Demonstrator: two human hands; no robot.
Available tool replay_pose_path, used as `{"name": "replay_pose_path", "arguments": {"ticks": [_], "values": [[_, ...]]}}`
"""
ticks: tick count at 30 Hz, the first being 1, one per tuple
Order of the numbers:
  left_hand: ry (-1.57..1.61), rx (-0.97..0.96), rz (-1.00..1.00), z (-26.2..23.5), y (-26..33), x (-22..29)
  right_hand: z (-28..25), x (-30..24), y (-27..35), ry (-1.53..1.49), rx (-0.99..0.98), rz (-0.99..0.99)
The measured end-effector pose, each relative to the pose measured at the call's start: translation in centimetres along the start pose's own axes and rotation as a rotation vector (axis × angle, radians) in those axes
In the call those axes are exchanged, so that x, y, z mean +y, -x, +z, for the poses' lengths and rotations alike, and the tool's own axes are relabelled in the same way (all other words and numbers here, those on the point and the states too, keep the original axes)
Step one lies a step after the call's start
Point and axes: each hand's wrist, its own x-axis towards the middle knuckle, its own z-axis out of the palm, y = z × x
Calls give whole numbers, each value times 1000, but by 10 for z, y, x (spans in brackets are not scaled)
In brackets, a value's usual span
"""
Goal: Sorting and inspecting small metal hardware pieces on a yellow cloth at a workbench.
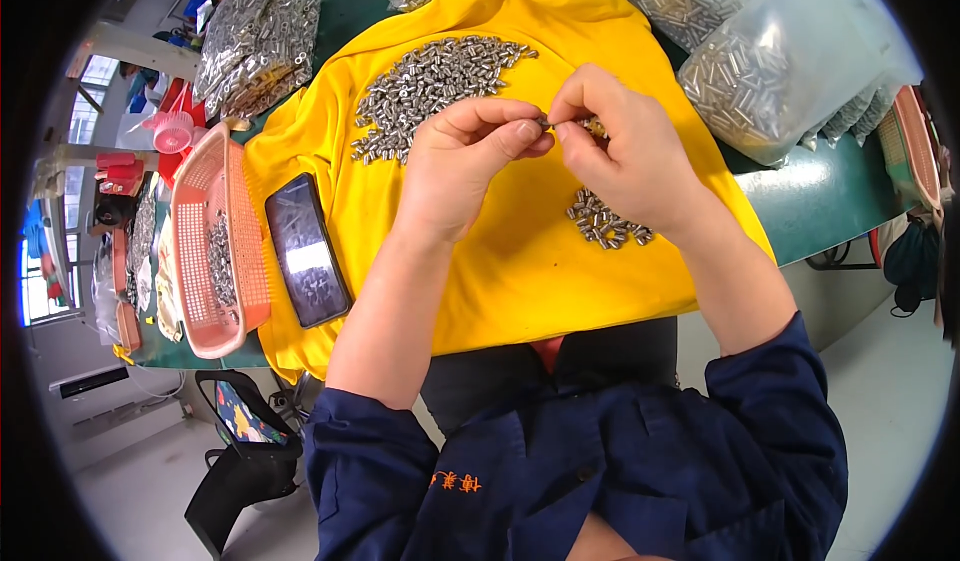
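Because the metal part (545,124) is tiny, left hand (460,161) and right hand (628,156) both pinch it. Yellow cloth (500,271) probably curbs rolling.

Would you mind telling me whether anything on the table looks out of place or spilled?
Nothing clearly stands out: the loose metal parts on the yellow cloth lie in two piles, and the phone lies flat beside the pink basket.
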Motion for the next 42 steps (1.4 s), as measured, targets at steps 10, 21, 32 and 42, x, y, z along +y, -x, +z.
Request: {"name": "replay_pose_path", "arguments": {"ticks": [10,21,32,42], "values": [[-412,224,110,2,-9,-2,-7,14,-8,-254,35,298],[-1160,-15,380,7,0,6,-15,14,-7,-313,180,272],[-1874,-115,180,-23,-2,25,-9,8,-6,-164,143,186],[-1899,-163,312,-19,-3,17,-6,9,-5,-70,95,150]]}}
